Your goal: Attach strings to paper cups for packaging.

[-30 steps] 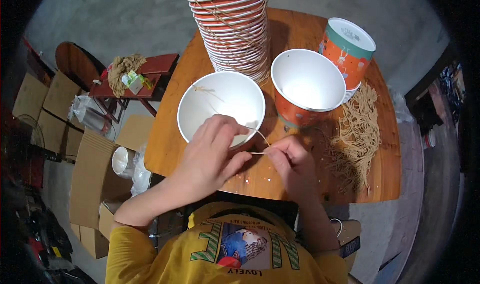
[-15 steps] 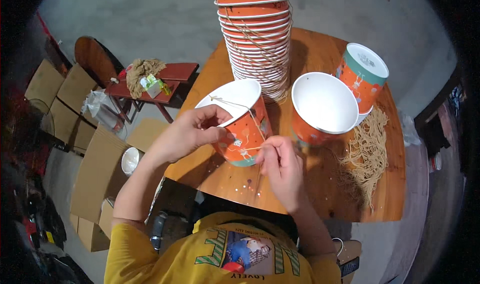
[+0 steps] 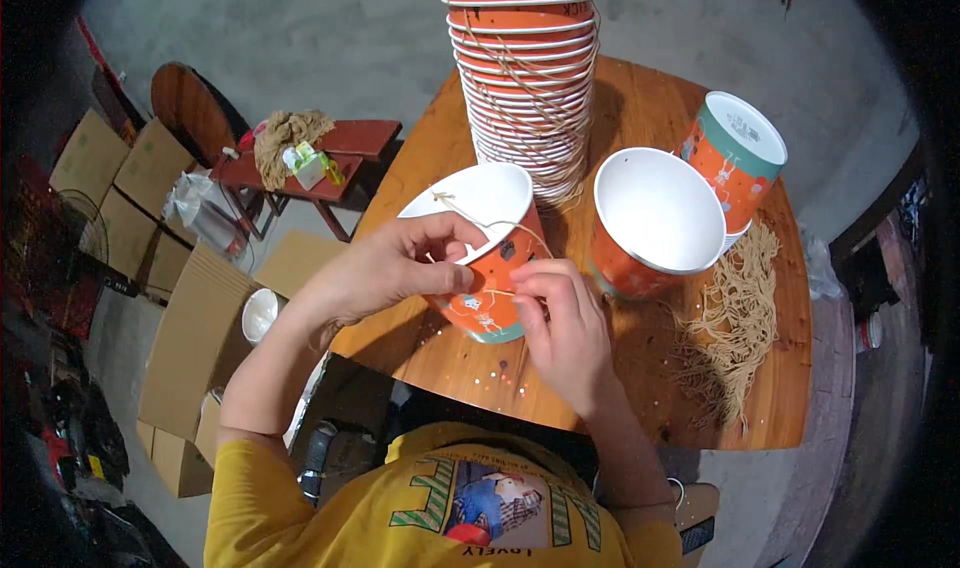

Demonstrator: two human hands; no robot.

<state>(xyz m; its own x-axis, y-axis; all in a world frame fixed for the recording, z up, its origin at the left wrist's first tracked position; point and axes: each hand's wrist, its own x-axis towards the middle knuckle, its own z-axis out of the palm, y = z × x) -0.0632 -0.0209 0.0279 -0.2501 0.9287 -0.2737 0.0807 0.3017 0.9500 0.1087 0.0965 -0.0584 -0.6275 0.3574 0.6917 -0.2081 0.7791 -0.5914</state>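
Note:
An orange paper bucket (image 3: pixel 478 330) with a white inside stands tilted toward me on the wooden table. My left hand (image 3: pixel 400 258) is closed on its near rim, fingers inside and thumb on the outer wall. A thin tan string (image 3: pixel 462 209), knotted at one end, crosses the bucket's mouth and runs over the rim to the right. Against the outer wall, just below the rim, my right hand (image 3: pixel 565 328) pinches the string between thumb and fingers. Part of the string is hidden behind these fingers.
Behind the bucket rises a tall stack of nested orange buckets (image 3: pixel 530 98) draped with strings. To the right are an upright bucket (image 3: pixel 662 213), an upside-down one (image 3: pixel 735 158) and a heap of tan strings (image 3: pixel 738 318). Cardboard boxes (image 3: pixel 190 348) and a red bench (image 3: pixel 350 143) stand left.
My right hand has moved up closer to the bucket's rim with the string. My left thumb has shifted along the wall toward it. The whole view has shifted slightly.

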